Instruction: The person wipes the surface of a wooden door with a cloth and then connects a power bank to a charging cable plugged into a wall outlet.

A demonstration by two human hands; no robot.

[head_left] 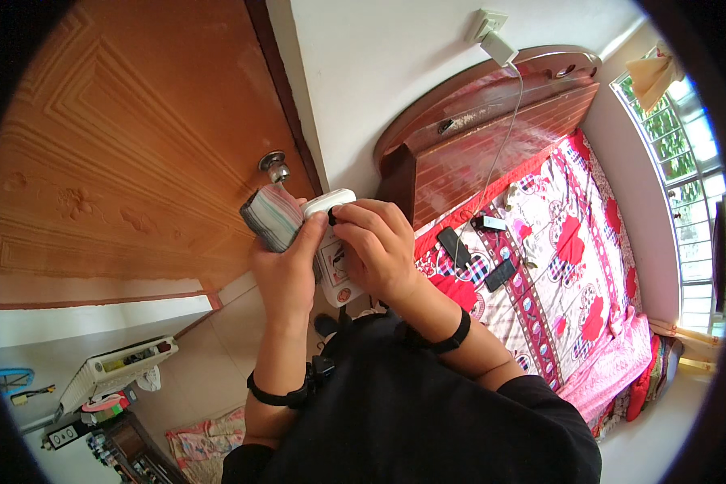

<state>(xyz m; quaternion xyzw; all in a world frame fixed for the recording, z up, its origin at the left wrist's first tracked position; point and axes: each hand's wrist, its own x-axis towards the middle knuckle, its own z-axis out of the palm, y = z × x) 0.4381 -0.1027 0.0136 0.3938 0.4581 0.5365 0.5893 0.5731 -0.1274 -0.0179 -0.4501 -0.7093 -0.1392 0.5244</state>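
Note:
My left hand (286, 270) is closed, its thumb pressed along a white rounded plastic object (331, 200) with a printed face lower down. Beside it, on the door side, a folded striped cloth (274, 216) in grey, green and pink is held in the same hand. My right hand (379, 254) has its fingers bent in against the white object's near side. At those fingertips sits a small black piece (332, 216), too small to name. My right fingers hide part of the white object's printed face.
A wooden door (137, 145) with a round metal knob (274, 165) stands at the left. To the right is a bed (573, 258) with a patterned sheet, two dark phones and a white box on it. A charger cable (515, 113) hangs from a wall socket.

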